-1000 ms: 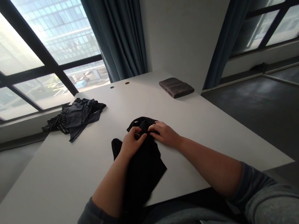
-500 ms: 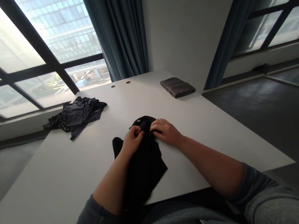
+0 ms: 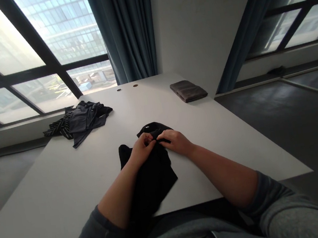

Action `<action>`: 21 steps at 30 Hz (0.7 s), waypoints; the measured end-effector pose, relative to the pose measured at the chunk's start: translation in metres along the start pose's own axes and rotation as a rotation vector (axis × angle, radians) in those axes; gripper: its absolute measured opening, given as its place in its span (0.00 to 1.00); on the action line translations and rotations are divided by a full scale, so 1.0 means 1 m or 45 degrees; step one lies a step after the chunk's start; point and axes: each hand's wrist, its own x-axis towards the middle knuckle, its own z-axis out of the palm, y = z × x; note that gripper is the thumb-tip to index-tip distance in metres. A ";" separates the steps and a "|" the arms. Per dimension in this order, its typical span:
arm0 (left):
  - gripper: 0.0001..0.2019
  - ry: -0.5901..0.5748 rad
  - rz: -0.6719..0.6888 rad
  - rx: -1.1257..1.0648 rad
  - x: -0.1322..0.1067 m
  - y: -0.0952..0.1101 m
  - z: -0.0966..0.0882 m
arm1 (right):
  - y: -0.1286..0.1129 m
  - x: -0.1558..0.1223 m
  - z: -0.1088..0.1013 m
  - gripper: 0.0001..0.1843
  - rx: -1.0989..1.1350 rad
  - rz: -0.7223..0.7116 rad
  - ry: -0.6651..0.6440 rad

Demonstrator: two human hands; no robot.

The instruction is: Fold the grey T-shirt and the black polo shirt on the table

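A black garment (image 3: 152, 179) lies on the white table in front of me, its lower end hanging over the near edge. It looks like a shirt, with a small white label near its far end. My left hand (image 3: 143, 148) pinches the cloth near that far end. Close beside it, my right hand (image 3: 176, 141) grips the same cloth, thumb and fingers pressed together. The fingertips of both hands nearly meet. Part of the fabric is hidden beneath my hands and left forearm.
On the white table (image 3: 225, 149), a heap of dark clothes (image 3: 83, 119), some striped, lies at the far left. A folded dark grey-brown cloth (image 3: 188, 91) rests near the right edge. Windows and a blue curtain (image 3: 127, 32) stand behind the table.
My right fingertips have moved slightly left, closer to my left hand. More of the garment's far edge shows spread out to the right. Both hands keep hold of the cloth.
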 end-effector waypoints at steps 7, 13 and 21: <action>0.05 -0.127 -0.024 -0.082 0.000 0.006 -0.003 | 0.002 0.000 0.002 0.07 -0.010 -0.049 -0.026; 0.11 -0.190 0.012 0.014 -0.004 0.014 -0.007 | 0.002 0.000 0.003 0.05 -0.022 -0.017 -0.052; 0.06 -0.171 0.038 0.116 -0.003 0.006 -0.003 | 0.003 0.002 -0.003 0.05 0.024 0.034 -0.163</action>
